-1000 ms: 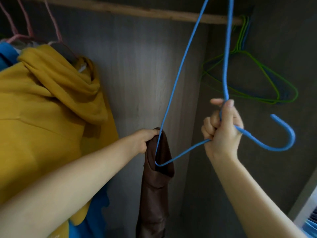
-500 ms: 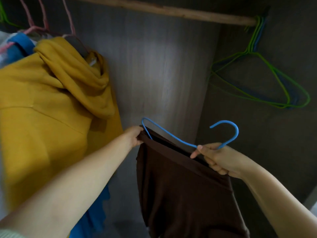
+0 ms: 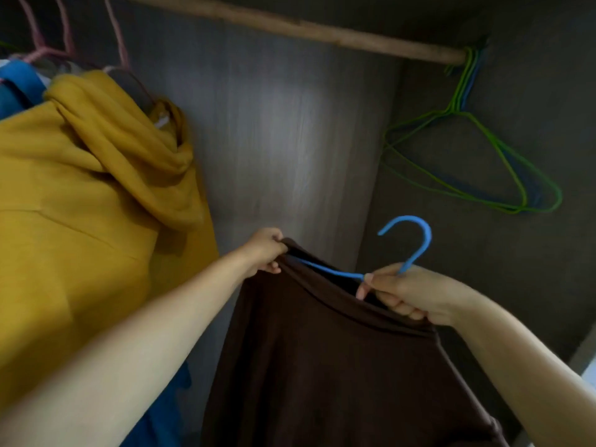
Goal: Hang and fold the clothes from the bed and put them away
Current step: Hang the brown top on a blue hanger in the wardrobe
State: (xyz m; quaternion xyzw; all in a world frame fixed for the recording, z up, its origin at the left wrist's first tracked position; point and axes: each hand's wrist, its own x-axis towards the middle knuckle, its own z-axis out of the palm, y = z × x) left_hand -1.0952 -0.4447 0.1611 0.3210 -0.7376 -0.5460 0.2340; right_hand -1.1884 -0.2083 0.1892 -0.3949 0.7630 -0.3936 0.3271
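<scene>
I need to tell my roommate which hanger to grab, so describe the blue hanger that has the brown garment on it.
Under the wooden rod, between the mustard hoodie and the empty green hangers, two hands hold up a brown garment. The blue hanger runs through its top, hook sticking up by the right hand; it alone is off the rod.

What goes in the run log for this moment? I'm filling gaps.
step: hanging | left hand: pinches brown garment edge | right hand: holds blue hanger neck | hanger: inside garment, hook up | rod: not yet reached
</scene>
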